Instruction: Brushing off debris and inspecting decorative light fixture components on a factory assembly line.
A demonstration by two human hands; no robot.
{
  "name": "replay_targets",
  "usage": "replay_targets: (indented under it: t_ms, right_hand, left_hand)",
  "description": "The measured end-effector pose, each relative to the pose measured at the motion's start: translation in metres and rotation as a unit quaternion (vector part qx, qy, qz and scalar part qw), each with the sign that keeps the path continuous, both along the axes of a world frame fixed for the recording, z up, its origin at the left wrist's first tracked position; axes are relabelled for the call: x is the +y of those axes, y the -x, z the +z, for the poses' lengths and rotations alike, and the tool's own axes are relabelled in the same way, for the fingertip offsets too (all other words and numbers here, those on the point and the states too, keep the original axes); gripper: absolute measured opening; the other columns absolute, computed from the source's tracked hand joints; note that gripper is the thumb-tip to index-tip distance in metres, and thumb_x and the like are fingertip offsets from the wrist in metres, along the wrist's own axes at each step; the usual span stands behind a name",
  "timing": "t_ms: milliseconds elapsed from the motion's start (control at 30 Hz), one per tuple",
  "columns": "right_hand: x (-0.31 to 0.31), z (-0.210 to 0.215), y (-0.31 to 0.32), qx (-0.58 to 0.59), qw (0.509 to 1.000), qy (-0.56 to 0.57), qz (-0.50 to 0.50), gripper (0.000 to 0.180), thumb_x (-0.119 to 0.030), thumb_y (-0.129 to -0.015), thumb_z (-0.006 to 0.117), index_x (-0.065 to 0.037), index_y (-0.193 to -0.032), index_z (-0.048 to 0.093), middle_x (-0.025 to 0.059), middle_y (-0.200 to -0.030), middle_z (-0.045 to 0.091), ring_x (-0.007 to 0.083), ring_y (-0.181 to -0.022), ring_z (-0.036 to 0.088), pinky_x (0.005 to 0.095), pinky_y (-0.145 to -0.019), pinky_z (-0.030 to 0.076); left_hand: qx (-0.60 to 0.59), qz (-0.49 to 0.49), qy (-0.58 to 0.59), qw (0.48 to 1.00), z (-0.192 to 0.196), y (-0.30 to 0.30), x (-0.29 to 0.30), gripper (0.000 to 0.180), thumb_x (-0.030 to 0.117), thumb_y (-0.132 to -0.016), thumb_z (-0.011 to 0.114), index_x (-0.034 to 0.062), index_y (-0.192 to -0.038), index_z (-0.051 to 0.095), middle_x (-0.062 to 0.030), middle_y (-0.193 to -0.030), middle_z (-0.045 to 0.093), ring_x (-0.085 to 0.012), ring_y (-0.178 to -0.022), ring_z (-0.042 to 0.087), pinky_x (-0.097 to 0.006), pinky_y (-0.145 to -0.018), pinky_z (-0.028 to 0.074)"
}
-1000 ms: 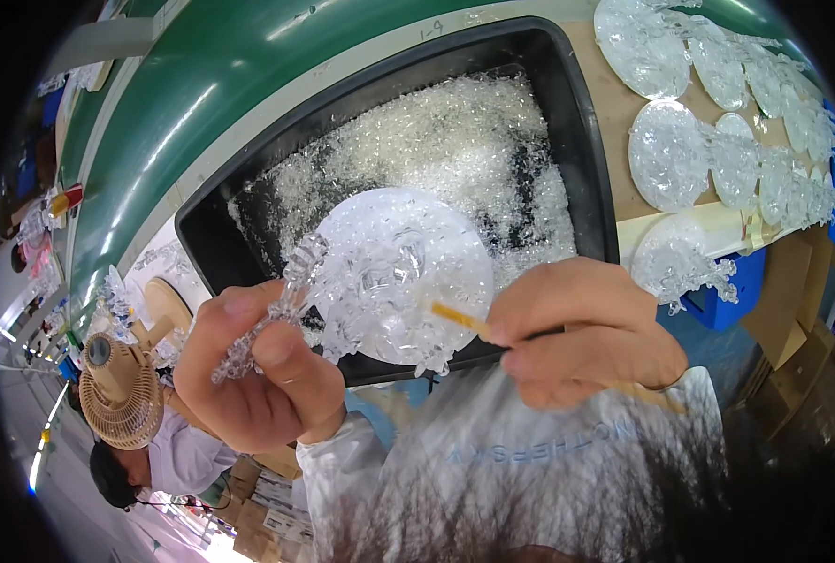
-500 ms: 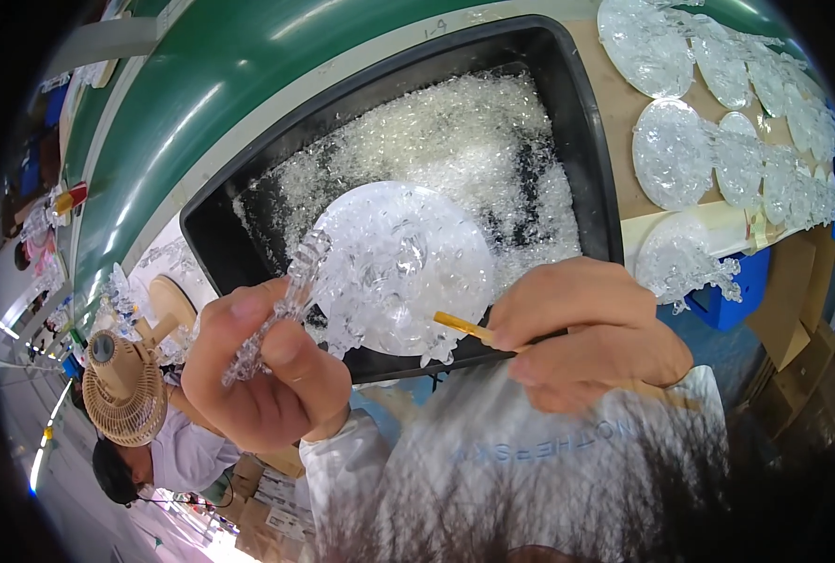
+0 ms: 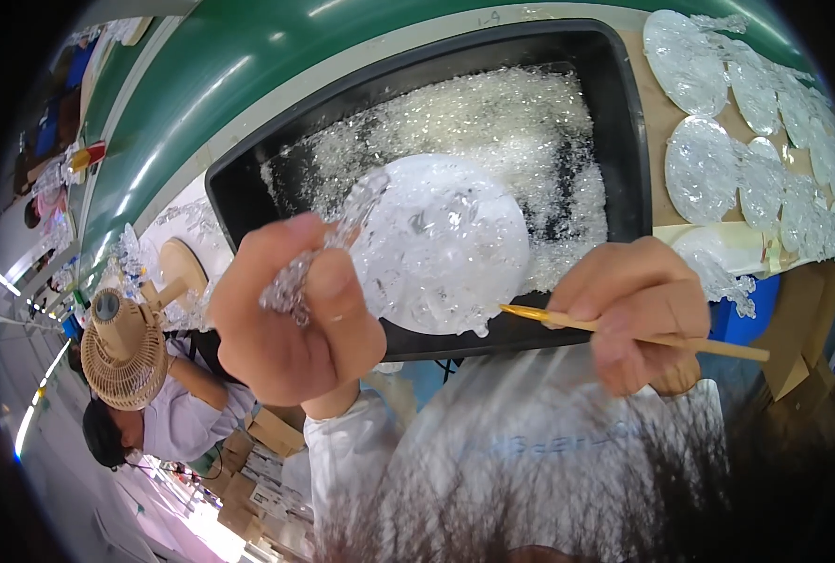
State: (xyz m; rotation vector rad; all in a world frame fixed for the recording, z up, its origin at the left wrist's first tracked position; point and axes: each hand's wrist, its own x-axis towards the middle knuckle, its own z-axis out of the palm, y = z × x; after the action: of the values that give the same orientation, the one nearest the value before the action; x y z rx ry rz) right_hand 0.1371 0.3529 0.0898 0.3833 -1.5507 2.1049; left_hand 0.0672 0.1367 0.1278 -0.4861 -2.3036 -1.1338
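Observation:
My left hand (image 3: 295, 310) pinches the clear, knobbly stem (image 3: 361, 206) of a transparent plastic piece. Its round whitish disc (image 3: 492, 225) carries glassy, bumpy shapes and is tilted over the black tray. My right hand (image 3: 628, 314) is closed round a thin wooden stick (image 3: 718, 348) with a glossy amber tip. That tip lies by the disc's lower right rim; whether it touches I cannot tell. The fingers of my left hand hide the lower end of the stem.
Below the piece, the black tray (image 3: 635, 141) holds many small clear fragments. More clear disc pieces (image 3: 704, 169) stand in rows on the brown board at the right. A beige fan (image 3: 124, 352) and another person (image 3: 178, 394) are at the left. Cardboard boxes (image 3: 802, 328) sit lower right.
The amber tip has moved from over the disc's face to its lower right rim. More of the stick shows behind my right hand. The whole view has shifted slightly.

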Motion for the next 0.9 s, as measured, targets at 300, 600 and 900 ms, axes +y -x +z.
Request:
replay_targets:
  t_ms: [300,600,900]
  right_hand:
    - [0.017,-0.002,-0.003,-0.048,0.987,0.010,0.150,0.024,-0.020,-0.102,0.054,-0.001,-0.115,0.049,0.0297,-0.106,0.063,0.0265,-0.071,0.067,0.0349,-0.063,0.060]
    - [0.017,-0.002,-0.007,-0.119,0.990,-0.011,0.077,0.025,-0.016,-0.102,0.053,0.004,-0.116,0.047,0.0308,-0.099,0.065,0.0183,-0.072,0.068,0.0290,-0.060,0.058]
    - [0.010,-0.003,-0.003,-0.088,0.981,0.146,0.094,0.029,-0.029,-0.106,0.039,0.000,-0.103,0.046,0.0310,-0.100,0.064,0.0249,-0.070,0.068,0.0312,-0.060,0.059]
  left_hand:
    - [-0.031,-0.006,0.031,0.999,0.005,0.007,0.001,0.026,0.011,-0.097,0.064,-0.0100,-0.112,0.058,-0.0156,-0.099,0.066,-0.0088,-0.064,0.057,-0.023,-0.051,0.054]
    - [0.016,0.041,0.030,0.999,0.004,0.006,0.003,0.032,0.017,-0.096,0.068,-0.0103,-0.110,0.059,-0.0174,-0.102,0.067,-0.0126,-0.067,0.062,-0.025,-0.051,0.056]
    - [-0.057,0.055,-0.066,0.995,0.005,0.017,0.003,0.023,0.008,-0.095,0.065,-0.0115,-0.107,0.061,-0.0135,-0.089,0.069,-0.0075,-0.058,0.057,-0.019,-0.049,0.047]
